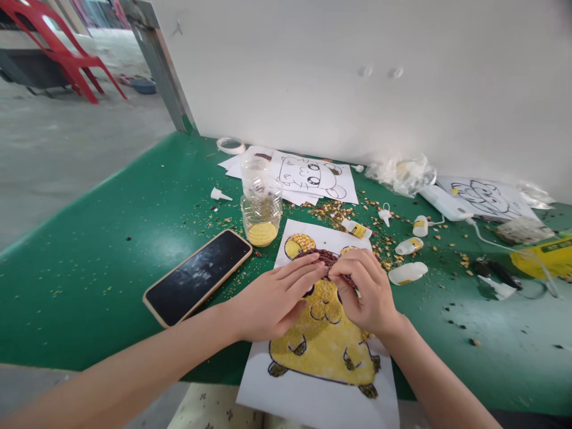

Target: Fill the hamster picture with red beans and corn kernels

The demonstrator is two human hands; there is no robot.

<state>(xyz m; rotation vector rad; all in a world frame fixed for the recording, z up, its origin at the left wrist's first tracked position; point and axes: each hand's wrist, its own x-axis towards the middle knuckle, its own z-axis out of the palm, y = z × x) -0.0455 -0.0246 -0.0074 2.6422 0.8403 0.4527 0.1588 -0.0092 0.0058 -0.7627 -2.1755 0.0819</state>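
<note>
Grain picture (322, 342), both hands pressing beans (325, 257)

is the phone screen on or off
Off: the phone lies face up on the green table, its screen dark, showing only reflections.

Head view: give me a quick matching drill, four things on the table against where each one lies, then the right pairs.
Things:
1. Phone
2. Jar
3. Tape roll
4. Grain picture

Places:
A. Far back by the wall
B. Under both hands
C. Flat on the green mat, left of the left hand
D. Upright between the phone and the blank drawings

Pairs: 1-C, 2-D, 3-A, 4-B. The right hand meets the left at the picture's dark top.
</note>
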